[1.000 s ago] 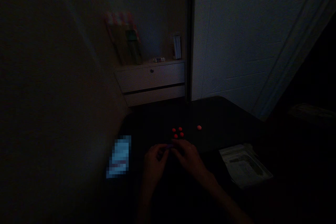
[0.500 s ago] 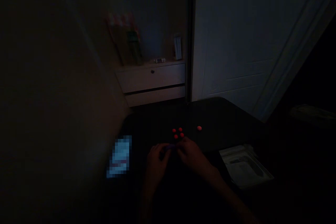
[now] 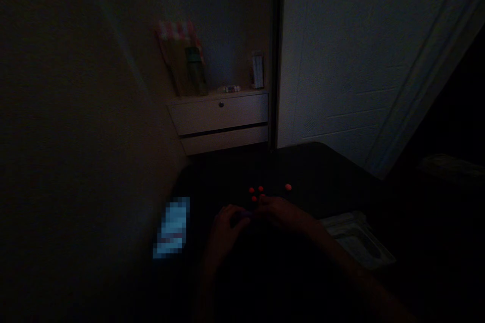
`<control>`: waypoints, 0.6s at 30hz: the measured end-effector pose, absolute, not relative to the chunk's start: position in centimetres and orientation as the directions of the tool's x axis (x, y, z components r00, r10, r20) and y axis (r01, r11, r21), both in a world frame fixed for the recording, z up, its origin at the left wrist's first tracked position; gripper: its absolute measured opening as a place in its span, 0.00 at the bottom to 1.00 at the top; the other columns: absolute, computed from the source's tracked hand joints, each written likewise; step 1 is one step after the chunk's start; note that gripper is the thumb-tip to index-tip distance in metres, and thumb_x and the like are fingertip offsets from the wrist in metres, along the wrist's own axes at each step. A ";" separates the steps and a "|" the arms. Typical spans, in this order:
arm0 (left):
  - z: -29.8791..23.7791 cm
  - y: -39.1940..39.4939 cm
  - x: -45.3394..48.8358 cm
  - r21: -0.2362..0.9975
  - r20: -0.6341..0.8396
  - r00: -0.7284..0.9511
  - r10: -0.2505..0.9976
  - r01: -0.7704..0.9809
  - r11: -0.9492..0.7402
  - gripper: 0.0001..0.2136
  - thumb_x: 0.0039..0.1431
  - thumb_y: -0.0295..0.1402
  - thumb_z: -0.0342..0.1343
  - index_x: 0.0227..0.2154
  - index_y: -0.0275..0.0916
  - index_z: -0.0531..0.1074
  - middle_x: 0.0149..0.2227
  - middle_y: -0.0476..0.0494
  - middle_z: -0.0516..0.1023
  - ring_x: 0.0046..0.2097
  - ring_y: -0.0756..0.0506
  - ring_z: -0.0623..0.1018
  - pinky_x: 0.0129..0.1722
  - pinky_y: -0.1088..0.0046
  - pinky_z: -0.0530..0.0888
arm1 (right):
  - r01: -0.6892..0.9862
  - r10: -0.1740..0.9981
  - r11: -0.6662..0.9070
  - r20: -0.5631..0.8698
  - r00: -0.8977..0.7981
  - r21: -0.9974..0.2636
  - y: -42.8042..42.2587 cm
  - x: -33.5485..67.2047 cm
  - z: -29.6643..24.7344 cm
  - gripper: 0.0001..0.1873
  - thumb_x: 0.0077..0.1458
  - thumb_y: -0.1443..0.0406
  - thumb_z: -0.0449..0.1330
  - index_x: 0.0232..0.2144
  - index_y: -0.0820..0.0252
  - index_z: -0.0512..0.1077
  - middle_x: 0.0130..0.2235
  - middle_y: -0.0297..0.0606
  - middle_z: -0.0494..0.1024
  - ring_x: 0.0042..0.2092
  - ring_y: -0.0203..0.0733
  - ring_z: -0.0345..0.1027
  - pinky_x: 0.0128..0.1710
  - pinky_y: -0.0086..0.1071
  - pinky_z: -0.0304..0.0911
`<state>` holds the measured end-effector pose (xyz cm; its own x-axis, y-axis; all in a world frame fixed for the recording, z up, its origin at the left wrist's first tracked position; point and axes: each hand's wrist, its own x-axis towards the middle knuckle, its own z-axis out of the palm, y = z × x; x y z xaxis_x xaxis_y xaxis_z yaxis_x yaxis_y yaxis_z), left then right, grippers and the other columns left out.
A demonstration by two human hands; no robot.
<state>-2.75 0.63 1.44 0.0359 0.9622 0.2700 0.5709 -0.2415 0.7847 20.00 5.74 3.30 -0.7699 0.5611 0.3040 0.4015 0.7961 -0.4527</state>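
The scene is very dark. My left hand (image 3: 223, 229) and my right hand (image 3: 280, 211) meet over a dark table (image 3: 326, 171), fingers curled together around a small dim purple thing (image 3: 245, 214) that I cannot make out. Just beyond my right fingertips lies a cluster of small red round pieces (image 3: 256, 192), and one more red piece (image 3: 288, 187) sits apart to the right. My right forearm stretches in from the lower right.
A lit phone screen (image 3: 172, 227) lies at the left of the table. A clear plastic bag with paper (image 3: 358, 239) lies at the right. Behind stand a pale drawer unit (image 3: 222, 118) with small items on top, a wall and a door.
My right hand has slid forward towards the red pieces and now covers the nearest one; its forearm lies flatter over the table. My left hand has barely moved.
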 end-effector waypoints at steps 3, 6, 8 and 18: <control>1.6 0.8 -3.0 0.802 0.263 0.068 0.962 0.539 -0.257 0.07 0.55 0.34 0.65 0.37 0.44 0.83 0.41 0.43 0.84 0.45 0.40 0.81 0.48 0.62 0.74 | 0.375 0.524 0.823 0.318 -0.790 -0.426 6.0 20.1 3.7 0.19 0.63 0.74 0.58 0.46 0.50 0.83 0.44 0.39 0.81 0.44 0.43 0.76 0.47 0.33 0.68; 1.5 0.9 -3.0 0.807 0.263 0.078 0.962 0.528 -0.264 0.07 0.55 0.34 0.65 0.36 0.44 0.84 0.41 0.43 0.84 0.45 0.40 0.81 0.48 0.62 0.75 | 0.381 0.504 0.844 0.316 -0.804 -0.377 6.0 20.2 4.1 0.20 0.61 0.75 0.60 0.46 0.48 0.83 0.44 0.39 0.81 0.43 0.43 0.76 0.46 0.33 0.67; 1.5 0.9 -3.0 0.807 0.271 0.078 0.959 0.524 -0.271 0.07 0.55 0.35 0.65 0.36 0.44 0.84 0.40 0.43 0.84 0.45 0.40 0.81 0.47 0.63 0.75 | 0.392 0.487 0.860 0.294 -0.822 -0.328 6.1 20.3 4.5 0.21 0.59 0.75 0.60 0.47 0.48 0.83 0.44 0.39 0.81 0.43 0.44 0.76 0.46 0.33 0.66; 1.4 1.1 -3.2 0.799 0.261 0.130 0.956 0.527 -0.290 0.08 0.57 0.36 0.64 0.38 0.44 0.84 0.41 0.43 0.82 0.45 0.40 0.80 0.48 0.63 0.74 | 0.311 0.358 0.925 0.222 -0.907 -0.219 7.4 20.1 5.8 0.21 0.59 0.76 0.59 0.45 0.50 0.84 0.42 0.38 0.83 0.43 0.45 0.76 0.44 0.34 0.64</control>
<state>-3.22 1.07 1.41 0.1303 0.9564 0.2615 0.5269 -0.2902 0.7989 20.12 7.40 5.76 -0.9070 0.3577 0.2221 0.3111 0.9248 -0.2190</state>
